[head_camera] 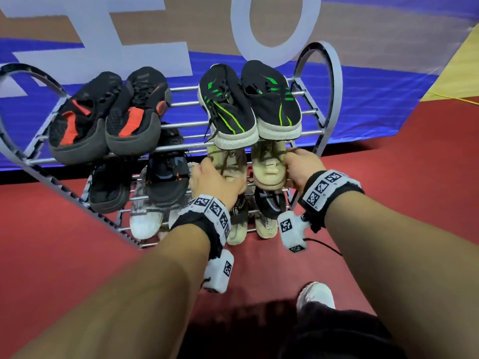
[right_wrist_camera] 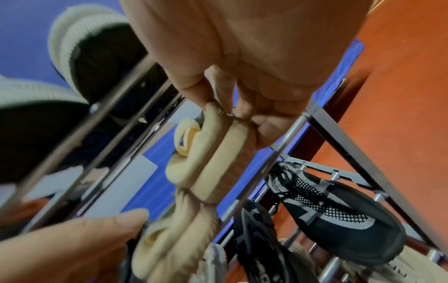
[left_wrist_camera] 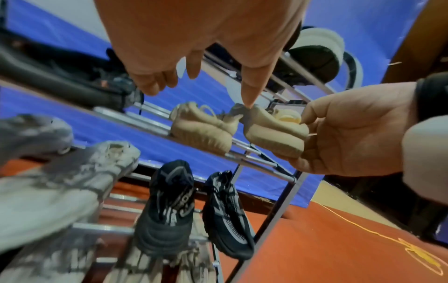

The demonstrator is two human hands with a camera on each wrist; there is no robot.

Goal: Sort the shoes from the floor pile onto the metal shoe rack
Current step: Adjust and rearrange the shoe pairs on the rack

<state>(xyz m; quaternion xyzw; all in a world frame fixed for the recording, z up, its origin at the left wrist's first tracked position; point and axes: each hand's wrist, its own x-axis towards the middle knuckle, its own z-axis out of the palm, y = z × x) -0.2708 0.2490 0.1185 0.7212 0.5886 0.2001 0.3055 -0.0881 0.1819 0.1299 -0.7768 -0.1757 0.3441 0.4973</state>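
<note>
The metal shoe rack (head_camera: 336, 81) has three tiers of bars. A beige pair stands on the right of its middle tier. My right hand (head_camera: 300, 164) grips the heel of the right beige shoe (head_camera: 269, 169), fingers curled round its sole; the left wrist view shows that grip (left_wrist_camera: 351, 130) on the shoe (left_wrist_camera: 274, 134). My left hand (head_camera: 217, 182) lies over the left beige shoe (head_camera: 233, 161). In the left wrist view its fingers (left_wrist_camera: 206, 47) hang relaxed, one tip touching the collars, and the left beige shoe (left_wrist_camera: 201, 134) rests on the bars ungripped.
A black-and-red pair (head_camera: 103, 117) and a black-and-green pair (head_camera: 248, 104) fill the top tier. Black shoes (head_camera: 166, 174) sit left on the middle tier. White shoes (head_camera: 145, 218) and black-and-beige shoes (head_camera: 267, 208) occupy the bottom tier. My own white shoe (head_camera: 316, 294) stands on the red floor.
</note>
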